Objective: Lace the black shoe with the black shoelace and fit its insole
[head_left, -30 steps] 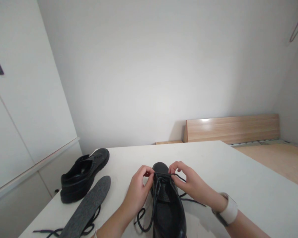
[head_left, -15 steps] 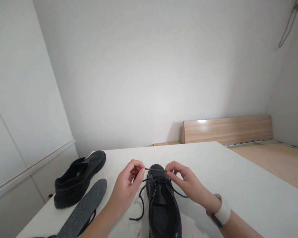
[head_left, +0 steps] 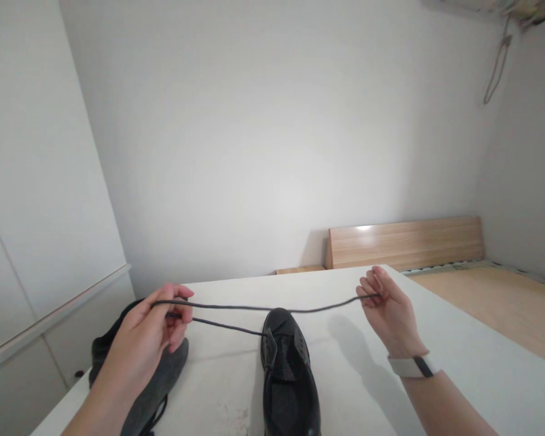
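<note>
A black lace-up shoe (head_left: 289, 381) stands on the white table (head_left: 436, 363), toe pointing away from me. A thin black shoelace (head_left: 263, 309) runs from the shoe's front eyelets out to both sides. My left hand (head_left: 152, 336) pinches the lace at the left, holding two strands above the table. My right hand (head_left: 390, 312), with a white watch at the wrist, pinches the lace's other end at the right. The lace is stretched nearly straight between my hands, above the shoe's toe.
A second black shoe (head_left: 100, 357) lies at the table's left edge, mostly hidden behind my left hand. A grey insole (head_left: 157, 390) and another loose lace lie beside it. White cabinets stand on the left. A wooden bed frame (head_left: 404, 242) stands beyond the table.
Both hands were close together over the shoe's toe. They have moved far apart, left and right, drawing the lace out taut through the eyelets.
</note>
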A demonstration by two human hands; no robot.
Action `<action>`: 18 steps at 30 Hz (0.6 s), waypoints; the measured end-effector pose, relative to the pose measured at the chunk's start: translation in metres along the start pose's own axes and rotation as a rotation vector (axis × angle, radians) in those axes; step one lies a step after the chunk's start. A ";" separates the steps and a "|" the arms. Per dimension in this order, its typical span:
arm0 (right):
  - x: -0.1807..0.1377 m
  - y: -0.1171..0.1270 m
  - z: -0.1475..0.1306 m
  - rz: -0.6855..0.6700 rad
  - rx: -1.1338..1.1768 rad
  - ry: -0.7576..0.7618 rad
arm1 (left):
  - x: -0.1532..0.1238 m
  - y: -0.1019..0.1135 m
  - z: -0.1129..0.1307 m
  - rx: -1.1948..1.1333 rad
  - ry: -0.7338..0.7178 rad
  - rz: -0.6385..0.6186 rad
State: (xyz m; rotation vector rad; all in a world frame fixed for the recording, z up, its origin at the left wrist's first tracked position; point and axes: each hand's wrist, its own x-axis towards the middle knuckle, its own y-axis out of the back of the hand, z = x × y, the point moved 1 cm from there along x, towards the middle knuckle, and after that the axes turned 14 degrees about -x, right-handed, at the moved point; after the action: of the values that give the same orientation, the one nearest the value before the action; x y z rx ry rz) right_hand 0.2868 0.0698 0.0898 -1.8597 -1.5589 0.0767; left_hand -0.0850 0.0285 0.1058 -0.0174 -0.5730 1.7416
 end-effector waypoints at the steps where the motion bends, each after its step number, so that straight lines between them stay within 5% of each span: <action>1: -0.001 0.000 -0.002 0.011 0.004 0.018 | -0.005 -0.001 0.007 -0.060 0.009 0.004; 5: -0.020 -0.021 -0.009 -0.038 -0.014 0.011 | -0.026 -0.014 0.044 -0.238 -0.113 -0.003; 11: -0.064 -0.095 -0.007 -0.308 -0.211 -0.113 | -0.039 -0.033 0.086 -0.180 -0.354 -0.115; 18: -0.082 -0.168 0.024 -0.661 -0.350 -0.178 | -0.029 0.001 0.110 -0.365 -0.646 -0.082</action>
State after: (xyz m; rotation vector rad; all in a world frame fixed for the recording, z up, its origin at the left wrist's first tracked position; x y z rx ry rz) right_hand 0.1118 0.0133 0.1308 -1.5110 -2.3575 -0.3587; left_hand -0.1127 -0.0383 0.1940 0.3182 -1.3387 1.5256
